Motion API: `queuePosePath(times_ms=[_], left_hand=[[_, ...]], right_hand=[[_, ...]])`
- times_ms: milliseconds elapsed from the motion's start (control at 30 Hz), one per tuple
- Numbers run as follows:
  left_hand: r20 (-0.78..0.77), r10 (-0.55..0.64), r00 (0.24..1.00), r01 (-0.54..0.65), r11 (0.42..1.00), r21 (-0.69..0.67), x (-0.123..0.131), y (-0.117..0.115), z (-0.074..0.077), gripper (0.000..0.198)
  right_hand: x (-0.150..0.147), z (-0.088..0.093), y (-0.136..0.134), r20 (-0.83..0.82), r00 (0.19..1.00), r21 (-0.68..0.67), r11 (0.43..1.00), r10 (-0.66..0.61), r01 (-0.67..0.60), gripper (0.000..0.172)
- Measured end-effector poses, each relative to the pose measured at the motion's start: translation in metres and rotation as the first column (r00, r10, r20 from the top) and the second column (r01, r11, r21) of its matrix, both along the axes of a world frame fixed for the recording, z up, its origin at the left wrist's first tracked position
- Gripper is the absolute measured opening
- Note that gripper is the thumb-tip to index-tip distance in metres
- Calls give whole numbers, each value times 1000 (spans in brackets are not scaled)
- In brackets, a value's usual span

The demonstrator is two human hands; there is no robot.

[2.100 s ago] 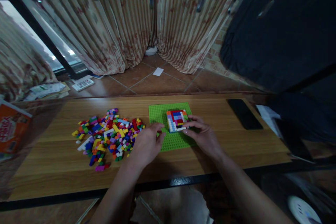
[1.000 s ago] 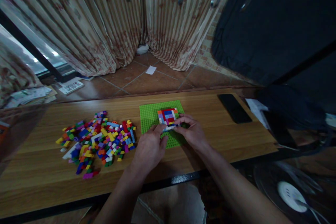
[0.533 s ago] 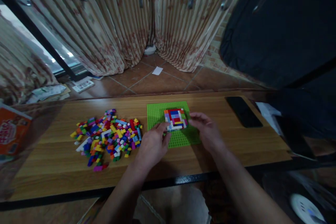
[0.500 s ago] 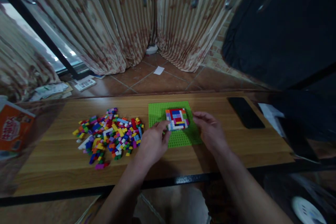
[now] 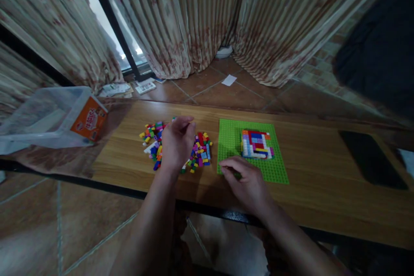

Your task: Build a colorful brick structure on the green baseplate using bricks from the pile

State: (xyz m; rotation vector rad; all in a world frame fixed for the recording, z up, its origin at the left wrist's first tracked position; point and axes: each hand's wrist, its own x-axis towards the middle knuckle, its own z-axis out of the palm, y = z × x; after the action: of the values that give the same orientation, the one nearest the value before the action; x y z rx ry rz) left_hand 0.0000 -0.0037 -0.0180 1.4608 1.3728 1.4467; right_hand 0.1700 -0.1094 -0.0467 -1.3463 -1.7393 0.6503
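One multicoloured brick build (image 5: 257, 144), on green baseplate (image 5: 231, 138). Right hand (image 5: 247, 181): over its near-left corner, fingers curled; whether they pinch anything, I cannot tell. Left hand (image 5: 177, 144): curled above loose bricks (image 5: 203, 153), hiding their middle; grip likewise unreadable. Plastic bin (image 5: 66, 103): cut off at left.

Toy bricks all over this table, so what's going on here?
A person is handling small colourful bricks with bare hands at a wooden table. The left hand is over the loose brick pile, and the right hand is at the near part of the green baseplate. I can't tell whether either grip holds a brick. A multicoloured brick block sits on the baseplate, with neither hand on it. A dark phone-like slab lies farther right.
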Motion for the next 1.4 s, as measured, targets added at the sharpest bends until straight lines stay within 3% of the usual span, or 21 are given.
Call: queuePosePath(times_ms=[167,433,600,867,1400], left_hand=[[93,30,995,-30,1000,4,-6,3,2,15],[258,153,954,-147,988,-45,-30,3,21,16],[315,164,935,-157,986,-49,-35,1,23,14],[341,151,928,-135,988,-71,-37,-1,23,10],[283,170,944,-149,984,-95,-38,-4,26,13]], right_hand=[[-25,-8,6,113,987,14,993,111,-113,19],[-52,-19,11,158,987,154,987,29,-54,18],[-69,-22,11,249,968,248,965,17,-80,20],[-80,-16,30,355,926,195,979,-127,60,27],[-87,-12,47,336,936,108,992,-103,70,14]])
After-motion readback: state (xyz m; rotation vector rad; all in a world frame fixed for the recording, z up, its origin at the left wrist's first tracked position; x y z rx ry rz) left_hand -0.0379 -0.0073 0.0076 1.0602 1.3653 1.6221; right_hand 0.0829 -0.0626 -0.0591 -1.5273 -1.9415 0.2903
